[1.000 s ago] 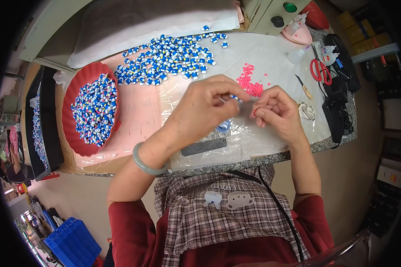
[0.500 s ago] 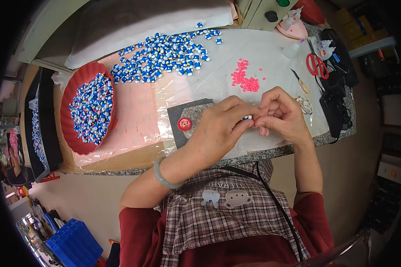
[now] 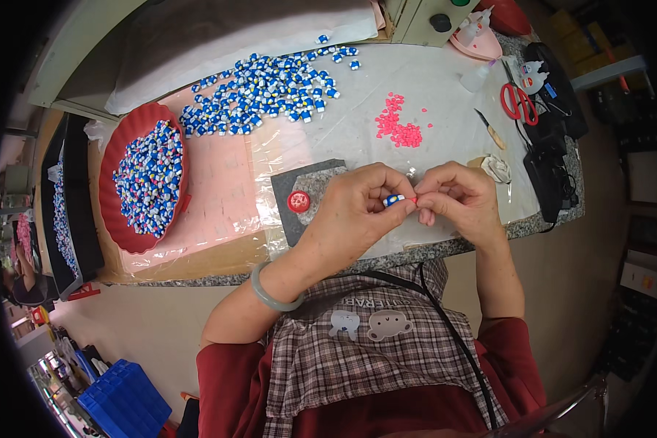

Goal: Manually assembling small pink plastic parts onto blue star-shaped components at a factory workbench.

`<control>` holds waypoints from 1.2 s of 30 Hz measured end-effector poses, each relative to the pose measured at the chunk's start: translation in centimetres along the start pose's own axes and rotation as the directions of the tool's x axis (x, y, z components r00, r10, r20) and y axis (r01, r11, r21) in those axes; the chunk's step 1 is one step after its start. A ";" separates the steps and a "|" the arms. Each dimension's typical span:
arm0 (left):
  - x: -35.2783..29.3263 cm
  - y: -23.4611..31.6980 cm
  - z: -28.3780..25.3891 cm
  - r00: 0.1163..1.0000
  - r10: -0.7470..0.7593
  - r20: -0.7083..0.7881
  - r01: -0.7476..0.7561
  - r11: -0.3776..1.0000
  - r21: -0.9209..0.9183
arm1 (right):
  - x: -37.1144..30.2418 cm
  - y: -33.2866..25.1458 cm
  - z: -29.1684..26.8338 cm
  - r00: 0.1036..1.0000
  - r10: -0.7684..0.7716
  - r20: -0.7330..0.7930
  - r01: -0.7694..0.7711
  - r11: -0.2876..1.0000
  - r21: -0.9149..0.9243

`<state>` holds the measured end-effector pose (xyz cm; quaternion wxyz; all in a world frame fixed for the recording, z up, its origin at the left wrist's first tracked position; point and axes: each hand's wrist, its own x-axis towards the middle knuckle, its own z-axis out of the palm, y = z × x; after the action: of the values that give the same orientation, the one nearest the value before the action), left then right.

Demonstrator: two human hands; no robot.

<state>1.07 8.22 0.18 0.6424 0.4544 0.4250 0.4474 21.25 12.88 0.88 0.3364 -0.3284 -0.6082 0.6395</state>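
Observation:
Between thumb and fingers, my left hand pinches a small blue-and-white figurine with a touch of yellow. My right hand is closed in a pinch against its right end, at a tiny pink piece; the fingertips partly hide where the two meet. Beyond my hands, a cluster of small pink pieces lies on the plastic-covered table. To the left of my left hand are a round red lid-like disc and a dark grey slab.
Many blue-and-white figurines are heaped at the back left. A red scalloped bowl holds more. At the right lie a craft knife, red-handled scissors, a crumpled white lump and black cables.
My left hand's fingers have opened out slightly around the figurine, so more of it shows. The pink piece at its end is now visible. Both hands stay close together.

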 end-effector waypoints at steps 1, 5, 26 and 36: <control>0.0 0.0 -0.1 1.000 0.000 -0.002 0.000 1.000 0.000 | -0.1 -0.3 0.2 1.000 0.000 0.002 0.000 1.000 0.000; -0.3 0.4 -0.7 0.992 -0.106 0.067 0.115 0.980 -0.161 | -0.3 -0.6 0.5 0.970 -0.241 0.027 0.234 0.902 -0.363; -1.4 1.0 -0.8 0.980 -0.156 0.124 0.184 0.949 -0.256 | -0.7 -1.3 1.8 0.799 -0.573 0.183 0.531 0.529 -0.662; -1.6 0.8 -1.5 0.952 -0.197 0.234 0.275 0.889 -0.367 | -0.6 -1.7 2.4 0.742 -0.629 0.234 0.590 0.447 -0.672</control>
<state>-0.87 7.11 0.88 0.8082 0.3008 0.3147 0.3965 19.64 11.09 2.72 0.4039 -0.2065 -0.8726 0.1809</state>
